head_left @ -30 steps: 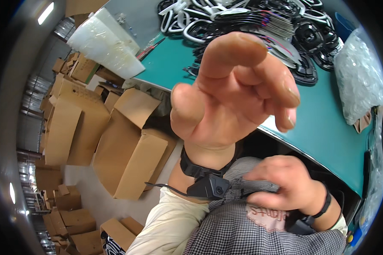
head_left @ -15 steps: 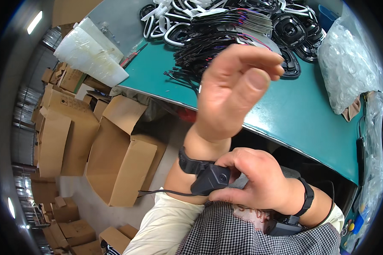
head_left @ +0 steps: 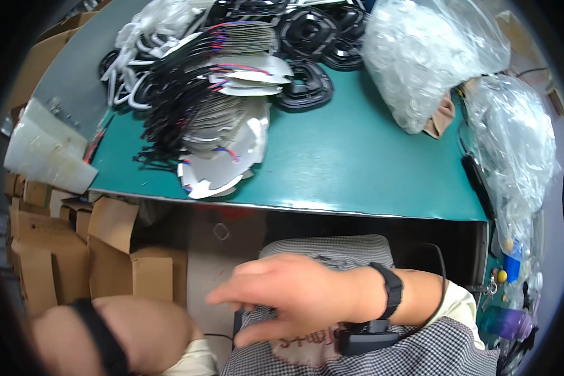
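Observation:
My right hand (head_left: 285,293) hovers over my lap in front of the table edge, thumb and fingers apart, holding nothing. Round its wrist runs a black strap (head_left: 391,291), with a small black box-shaped device (head_left: 366,338) below it. At the lower left is my left hand (head_left: 51,341), beyond another black strap (head_left: 100,335); it is blurred and its fingers are lost in the dark rim. A pile of thin grey-white plates (head_left: 229,164) lies on the table, with a thick bunch of black wires (head_left: 169,106) and some red and blue ends.
The green table (head_left: 357,169) carries black square frames (head_left: 304,88) and white looped parts (head_left: 138,94) at the back. Clear plastic bags (head_left: 413,69) bulge on the right. White sheet material (head_left: 47,150) overhangs the left corner. Open cardboard boxes (head_left: 153,276) stand on the floor.
My right hand has let go of the black device on my left wrist. My left arm has swung down to the lower left. The view has turned rightward.

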Motion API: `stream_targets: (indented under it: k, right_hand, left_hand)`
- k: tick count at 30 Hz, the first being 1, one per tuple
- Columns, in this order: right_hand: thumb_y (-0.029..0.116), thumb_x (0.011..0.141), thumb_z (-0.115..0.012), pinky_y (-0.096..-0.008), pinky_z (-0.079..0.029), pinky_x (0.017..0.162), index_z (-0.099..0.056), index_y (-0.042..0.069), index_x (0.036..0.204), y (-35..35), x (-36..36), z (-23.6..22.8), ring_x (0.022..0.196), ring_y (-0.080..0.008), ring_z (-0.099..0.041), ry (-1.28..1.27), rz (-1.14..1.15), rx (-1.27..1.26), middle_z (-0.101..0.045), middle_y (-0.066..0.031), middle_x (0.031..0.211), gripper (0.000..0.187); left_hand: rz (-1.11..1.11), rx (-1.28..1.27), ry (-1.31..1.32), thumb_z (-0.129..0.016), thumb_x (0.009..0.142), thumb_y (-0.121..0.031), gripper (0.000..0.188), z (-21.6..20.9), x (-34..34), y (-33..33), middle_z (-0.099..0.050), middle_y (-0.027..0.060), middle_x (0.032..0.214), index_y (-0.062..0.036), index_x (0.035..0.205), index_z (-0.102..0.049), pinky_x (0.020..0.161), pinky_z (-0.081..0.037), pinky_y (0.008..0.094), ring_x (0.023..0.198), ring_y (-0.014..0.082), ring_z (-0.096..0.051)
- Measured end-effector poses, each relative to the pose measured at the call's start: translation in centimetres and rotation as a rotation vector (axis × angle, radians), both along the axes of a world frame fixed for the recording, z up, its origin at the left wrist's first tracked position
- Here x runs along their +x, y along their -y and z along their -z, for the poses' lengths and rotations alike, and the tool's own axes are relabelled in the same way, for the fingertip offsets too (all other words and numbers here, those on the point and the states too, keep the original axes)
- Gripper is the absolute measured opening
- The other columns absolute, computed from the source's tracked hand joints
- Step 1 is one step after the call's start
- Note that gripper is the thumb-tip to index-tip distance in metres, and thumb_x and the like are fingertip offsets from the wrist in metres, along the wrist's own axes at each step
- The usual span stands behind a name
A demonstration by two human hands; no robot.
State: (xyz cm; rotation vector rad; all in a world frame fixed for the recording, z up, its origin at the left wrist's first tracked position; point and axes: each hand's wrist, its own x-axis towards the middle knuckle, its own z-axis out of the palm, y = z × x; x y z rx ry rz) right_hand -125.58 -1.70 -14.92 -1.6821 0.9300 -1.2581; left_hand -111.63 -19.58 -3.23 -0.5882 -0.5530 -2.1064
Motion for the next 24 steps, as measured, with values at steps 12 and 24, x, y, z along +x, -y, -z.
stream_targets:
  k: [12,24]
  right_hand:
    - [0.021,0.078,-0.078,-0.041,-0.05,0.07,-0.06,0.009,0.113,-0.6,0.0,0.9,0.084,-0.0302,-0.063,0.017,-0.03,0.022,-0.063,-0.0084,0.093,0.041]
    - [0.019,0.074,-0.083,-0.0331,-0.05,0.057,-0.068,0.008,0.105,-0.1,-0.3,-1.1,0.067,-0.0239,-0.064,-0.037,0.018,-0.142,-0.062,-0.0059,0.078,0.036]
  left_hand:
    - [0.319,-0.068,-0.16,-0.051,0.091,-0.005,0.01,3.9,-5.7,-0.5,-0.057,0.0062,0.08,-0.0017,0.097,-0.059,0.069,-0.048,0.0338,0.072,0.0185,-0.056]
    - [0.297,-0.385,0.084,-0.054,0.09,-0.001,0.011,-1.6,-0.6,-0.1,-0.061,0.0064,0.079,-0.0008,0.098,-0.061,0.071,-0.05,0.0367,0.07,0.0211,-0.061]
